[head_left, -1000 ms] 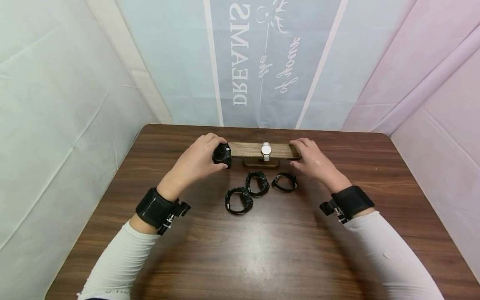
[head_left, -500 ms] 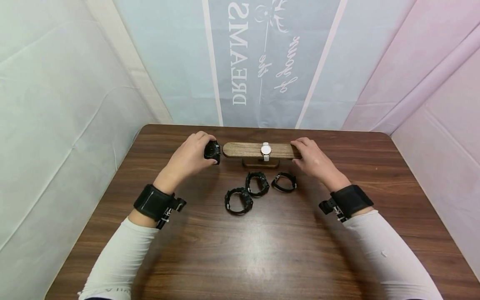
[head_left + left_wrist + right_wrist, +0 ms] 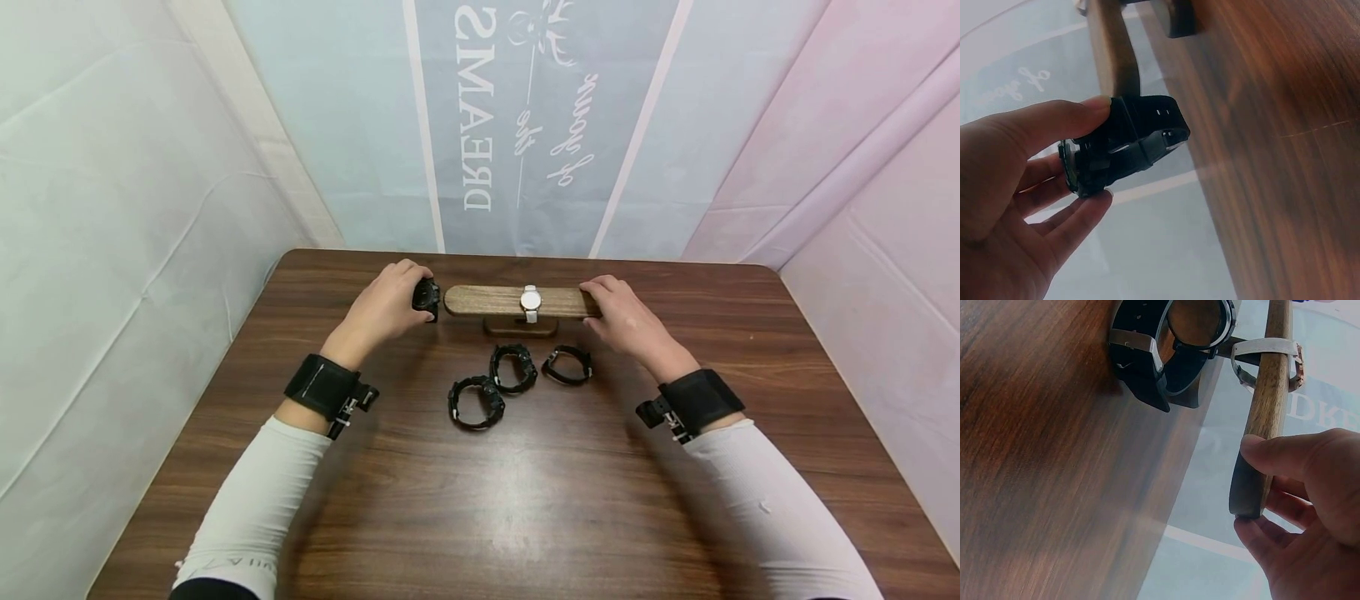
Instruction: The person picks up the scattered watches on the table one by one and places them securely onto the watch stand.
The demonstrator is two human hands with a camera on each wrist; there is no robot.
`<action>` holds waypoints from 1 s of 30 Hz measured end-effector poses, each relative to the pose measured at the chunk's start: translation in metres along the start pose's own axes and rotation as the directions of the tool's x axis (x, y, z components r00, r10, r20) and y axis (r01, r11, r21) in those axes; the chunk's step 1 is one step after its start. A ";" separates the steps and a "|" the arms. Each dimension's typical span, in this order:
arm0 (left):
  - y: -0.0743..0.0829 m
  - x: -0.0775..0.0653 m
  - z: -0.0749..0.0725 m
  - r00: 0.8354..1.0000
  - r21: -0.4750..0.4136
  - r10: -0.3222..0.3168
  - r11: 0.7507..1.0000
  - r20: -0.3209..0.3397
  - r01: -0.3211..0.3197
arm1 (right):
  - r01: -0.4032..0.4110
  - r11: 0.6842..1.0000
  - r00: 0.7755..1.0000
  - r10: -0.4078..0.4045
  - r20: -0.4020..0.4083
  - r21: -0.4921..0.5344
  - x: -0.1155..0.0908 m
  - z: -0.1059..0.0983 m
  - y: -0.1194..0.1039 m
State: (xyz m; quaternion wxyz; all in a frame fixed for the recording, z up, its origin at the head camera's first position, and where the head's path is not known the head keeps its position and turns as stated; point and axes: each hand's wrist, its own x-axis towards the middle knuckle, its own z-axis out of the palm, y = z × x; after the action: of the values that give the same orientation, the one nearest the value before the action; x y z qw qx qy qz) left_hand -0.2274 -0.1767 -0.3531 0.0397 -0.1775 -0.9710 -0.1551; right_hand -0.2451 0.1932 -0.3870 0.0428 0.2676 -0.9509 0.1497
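Note:
A black wristwatch [image 3: 1129,144] with its strap closed in a loop is pinched between the thumb and fingers of my left hand [image 3: 386,302]. In the head view that watch [image 3: 426,297] sits just off the rounded left end of a wooden watch stand [image 3: 483,300]. Around the middle of the stand's bar goes a white-strapped watch [image 3: 531,300]. My right hand [image 3: 626,317] grips the bar's right end; in the right wrist view, thumb and fingertips hold the bar [image 3: 1266,419] from both sides.
In front of the stand's base [image 3: 520,327] lie three looped black watches: one on the left [image 3: 476,404], one in the middle [image 3: 513,368], and one on the right [image 3: 567,365]. The brown table [image 3: 510,500] meets a printed curtain [image 3: 390,150] at its back edge.
My left hand has moved left with the black watch, which was at the bar's left end and is now beside it. My right hand keeps its grip on the other end.

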 end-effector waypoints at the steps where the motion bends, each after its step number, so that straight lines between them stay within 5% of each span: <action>1: 0.000 0.001 0.001 1.000 -0.001 -0.003 1.000 0.008 0.003 | 0.000 1.000 1.000 0.000 0.001 0.000 0.000 0.000 0.000; 30: 0.009 0.024 0.017 0.997 0.005 0.011 1.000 0.081 -0.012 | 0.008 1.000 1.000 -0.008 -0.020 -0.006 0.000 0.001 0.002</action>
State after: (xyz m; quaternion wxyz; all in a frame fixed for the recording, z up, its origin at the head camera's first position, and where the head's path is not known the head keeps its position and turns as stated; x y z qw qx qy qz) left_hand -0.2464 -0.1551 -0.3637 0.0019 -0.1892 -0.9712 -0.1447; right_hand -0.2459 0.1944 -0.3887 0.0536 0.2697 -0.9498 0.1491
